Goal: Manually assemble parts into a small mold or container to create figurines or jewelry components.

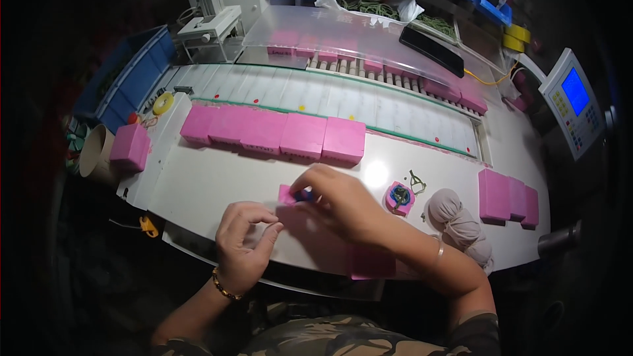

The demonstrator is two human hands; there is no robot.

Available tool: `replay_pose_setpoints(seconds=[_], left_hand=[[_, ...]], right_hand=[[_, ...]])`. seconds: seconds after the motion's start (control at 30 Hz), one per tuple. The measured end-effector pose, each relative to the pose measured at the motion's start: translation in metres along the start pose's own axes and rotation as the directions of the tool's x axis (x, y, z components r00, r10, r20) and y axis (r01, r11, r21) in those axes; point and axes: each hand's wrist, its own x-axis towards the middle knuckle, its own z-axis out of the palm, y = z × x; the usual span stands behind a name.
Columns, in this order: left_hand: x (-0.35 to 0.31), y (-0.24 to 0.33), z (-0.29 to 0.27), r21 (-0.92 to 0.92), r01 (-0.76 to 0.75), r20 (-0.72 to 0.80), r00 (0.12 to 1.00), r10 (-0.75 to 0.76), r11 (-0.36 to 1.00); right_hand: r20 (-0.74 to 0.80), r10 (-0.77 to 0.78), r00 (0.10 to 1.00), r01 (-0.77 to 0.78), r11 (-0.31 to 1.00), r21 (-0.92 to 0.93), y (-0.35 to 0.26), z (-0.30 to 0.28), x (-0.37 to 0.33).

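My right hand (343, 204) reaches over the middle of the white table, its fingers closed on a small dark blue piece (302, 196). Right beside that piece is a small pink block (287, 195), partly covered by the fingers. Lower and to the left, my left hand (244, 244) is raised with thumb and forefinger pinched together; whatever lies between the tips is too small to name. To the right of my right hand stands a pink block with a blue ring (399, 198) and green bits on top. A thin green branched piece (416, 183) lies beside it.
A row of pink blocks (277, 133) runs along the table behind my hands, before a white slatted conveyor (297, 97). More pink blocks (494, 195) and a tied grey cloth bundle (455, 221) stand right. A screen panel (575, 105) rises far right; a blue crate (125, 76) sits left.
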Motion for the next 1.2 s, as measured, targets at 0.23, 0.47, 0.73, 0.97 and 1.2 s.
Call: replay_pose_setpoints(seconds=[0.23, 0.47, 0.73, 0.97, 1.2], left_hand=[[0.002, 0.014, 0.019, -0.124, 0.098, 0.094, 0.992, -0.087, 0.987], [0.006, 0.018, 0.032, -0.178, 0.160, 0.176, 0.976, -0.129, 0.971], [0.004, 0.021, 0.040, -0.203, 0.226, 0.196, 0.963, -0.187, 0.953], [0.001, 0.016, 0.041, -0.217, 0.272, 0.215, 0.950, -0.226, 0.937], [0.004, 0.016, 0.038, -0.218, 0.248, 0.243, 0.951, -0.193, 0.944]], right_hand=[[-0.010, 0.425, 0.905, -0.100, 0.234, 0.967, -0.005, -0.065, -0.074], [-0.355, 0.641, 0.680, -0.089, 0.553, 0.828, -0.011, -0.115, -0.134], [-0.310, 0.261, 0.914, -0.399, 0.717, -0.571, 0.017, -0.112, -0.144], [-0.403, 0.319, 0.858, -0.414, 0.893, -0.175, 0.020, -0.121, -0.141], [-0.595, 0.151, 0.790, -0.377, 0.884, -0.276, 0.015, -0.109, -0.157]])
